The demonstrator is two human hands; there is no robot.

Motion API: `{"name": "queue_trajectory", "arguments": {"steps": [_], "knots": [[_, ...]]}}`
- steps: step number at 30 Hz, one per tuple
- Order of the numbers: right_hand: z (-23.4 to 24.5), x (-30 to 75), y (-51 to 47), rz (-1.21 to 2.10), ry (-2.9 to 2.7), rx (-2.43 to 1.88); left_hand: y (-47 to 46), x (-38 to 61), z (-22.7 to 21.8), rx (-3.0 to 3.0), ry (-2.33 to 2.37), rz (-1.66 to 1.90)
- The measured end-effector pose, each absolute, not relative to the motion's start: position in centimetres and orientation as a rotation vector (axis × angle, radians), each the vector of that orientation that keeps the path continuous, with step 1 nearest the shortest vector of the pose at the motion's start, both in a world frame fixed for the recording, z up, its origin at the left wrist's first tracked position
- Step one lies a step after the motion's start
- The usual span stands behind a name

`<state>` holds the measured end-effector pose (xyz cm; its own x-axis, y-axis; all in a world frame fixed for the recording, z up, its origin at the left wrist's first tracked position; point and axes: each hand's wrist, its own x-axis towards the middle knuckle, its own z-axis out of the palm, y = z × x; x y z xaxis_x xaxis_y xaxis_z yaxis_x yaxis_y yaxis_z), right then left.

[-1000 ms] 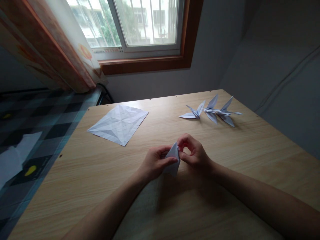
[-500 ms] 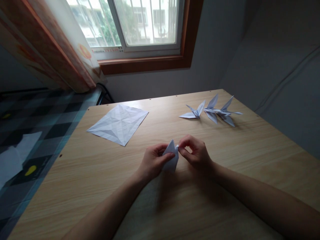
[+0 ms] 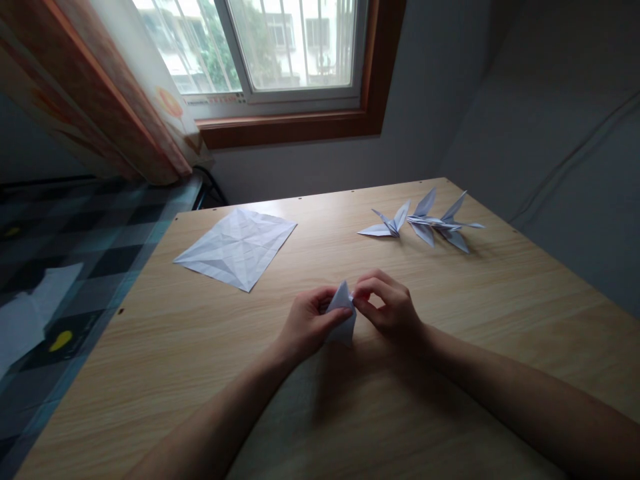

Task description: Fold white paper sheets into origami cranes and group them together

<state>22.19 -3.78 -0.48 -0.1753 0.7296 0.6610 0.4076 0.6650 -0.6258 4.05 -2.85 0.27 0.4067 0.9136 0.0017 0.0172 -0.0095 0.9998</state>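
Observation:
In the middle of the head view, my left hand [image 3: 311, 321] is closed on a small folded piece of white paper [image 3: 342, 327], its thumb lying across the near face. The paper stands with one pointed corner up. At its right edge, my right hand [image 3: 386, 304] pinches a small tip of the same paper between thumb and index finger. My fingers partly hide that tip. Farther off lie several folded paper cranes [image 3: 425, 223], and at the back left a creased square sheet of white paper [image 3: 237, 250] is spread flat.
Both forearms reach over a wooden table [image 3: 200, 373]. Left of it is a checked cloth surface [image 3: 30, 413] with white paper [image 3: 25, 327] on it. Behind stand a window [image 3: 300, 53], an orange curtain [image 3: 115, 87] and grey walls.
My right hand's fingertips have shifted slightly left and down against the paper's edge. The small tip shows less than before. My left hand stays nearly still.

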Motion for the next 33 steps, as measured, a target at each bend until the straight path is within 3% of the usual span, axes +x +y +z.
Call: {"name": "queue_trajectory", "arguments": {"steps": [27, 33], "knots": [[-0.7, 21.67, -4.0, 0.167, -1.835, -0.849, -3.44, 4.22, 0.12, 1.574, 1.123, 0.998], [-0.99, 21.62, -4.13, 0.343, -1.798, -0.986, -3.41, 4.29, 0.12, 1.565, 1.15, 1.034]]}}
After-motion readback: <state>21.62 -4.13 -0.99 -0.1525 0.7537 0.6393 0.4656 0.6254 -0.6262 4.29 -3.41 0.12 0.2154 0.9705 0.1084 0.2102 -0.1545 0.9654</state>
